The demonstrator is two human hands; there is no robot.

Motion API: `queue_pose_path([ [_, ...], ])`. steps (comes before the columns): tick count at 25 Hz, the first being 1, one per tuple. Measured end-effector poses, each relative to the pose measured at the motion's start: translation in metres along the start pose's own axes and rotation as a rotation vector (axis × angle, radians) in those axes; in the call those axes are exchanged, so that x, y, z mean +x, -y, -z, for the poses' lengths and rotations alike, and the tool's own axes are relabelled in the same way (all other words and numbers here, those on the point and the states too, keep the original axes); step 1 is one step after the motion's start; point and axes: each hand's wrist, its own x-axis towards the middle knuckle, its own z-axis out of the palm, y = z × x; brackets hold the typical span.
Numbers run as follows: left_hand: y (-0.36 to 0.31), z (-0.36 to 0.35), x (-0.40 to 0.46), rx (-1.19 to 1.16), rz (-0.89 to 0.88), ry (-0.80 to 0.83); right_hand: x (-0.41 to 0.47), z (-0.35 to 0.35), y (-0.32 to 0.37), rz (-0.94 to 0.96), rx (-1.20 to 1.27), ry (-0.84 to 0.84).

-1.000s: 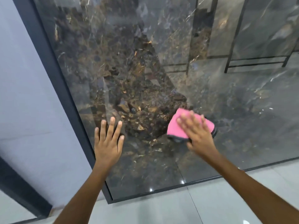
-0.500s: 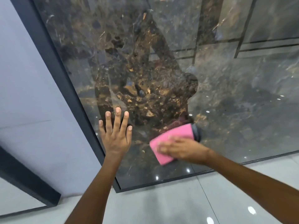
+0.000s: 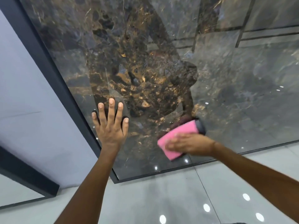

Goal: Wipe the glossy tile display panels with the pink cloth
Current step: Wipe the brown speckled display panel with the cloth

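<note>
So, right hand lies flat, fingers straight and blurred, pressing the pink cloth against the lower part of the tile panel, near its bottom edge. Left hand is spread wide, palm on the panel just beside the dark frame. Cloth is folded, pink with a dark edge at its right end. Panel is glossy brown-gold marble, mirroring the person. Grey wall to the left, shiny pale floor below.
</note>
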Motion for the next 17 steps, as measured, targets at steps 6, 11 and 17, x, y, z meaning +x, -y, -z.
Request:
queue_pose_path([
  [6, -0.001, -0.002, -0.002, 0.007, 0.011, 0.001, 0.017, 0.004, 0.017, -0.510, -0.009, -0.040],
  [11, -0.001, 0.000, -0.002, 0.011, 0.003, 0.003, -0.007, 0.013, -0.010, -0.029, -0.008, -0.080],
  [17, -0.010, 0.007, 0.007, -0.014, 0.083, 0.067, 0.027, 0.049, -0.044, -0.917, 0.122, -0.317],
])
